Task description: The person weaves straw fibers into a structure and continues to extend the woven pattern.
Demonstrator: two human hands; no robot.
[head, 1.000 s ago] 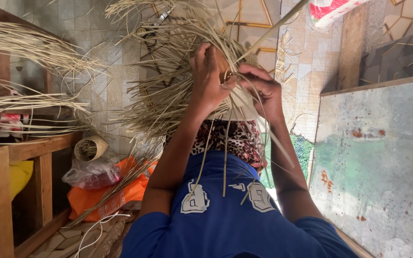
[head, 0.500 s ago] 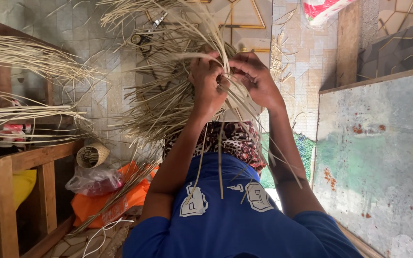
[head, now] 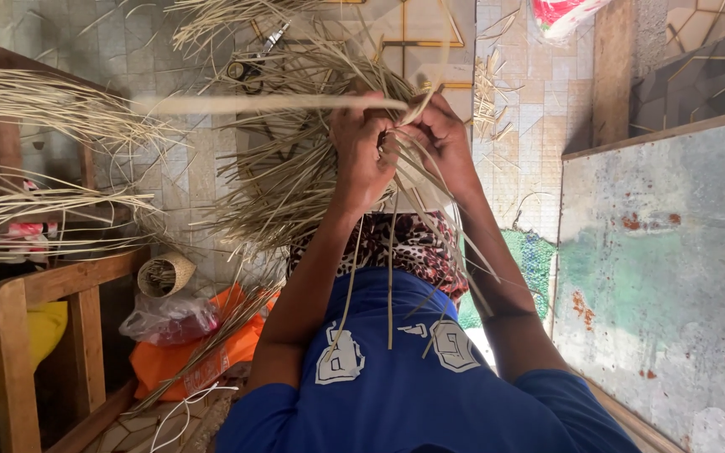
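Tiles (head: 169, 180) cover the floor under you, pale squares w/ loose straw bits scattered about. Your left hand (head: 364, 151) and right hand (head: 442, 143) meet at 12 o'clock, both closed round strands of the half-woven straw piece (head: 295, 180), fingers pinching at its rim; the piece sits over your lap, loose ends fanning toward 10 o'clock. One long strand (head: 262, 104) runs out flat to 9 (blurred). Scissors (head: 253, 60) lie on the tiles at 11. Wooden bench (head: 18, 319) at 8, small woven basket (head: 165, 273) and orange bag (head: 211, 352) beside it. Weathered painted board (head: 673, 277) at 3.
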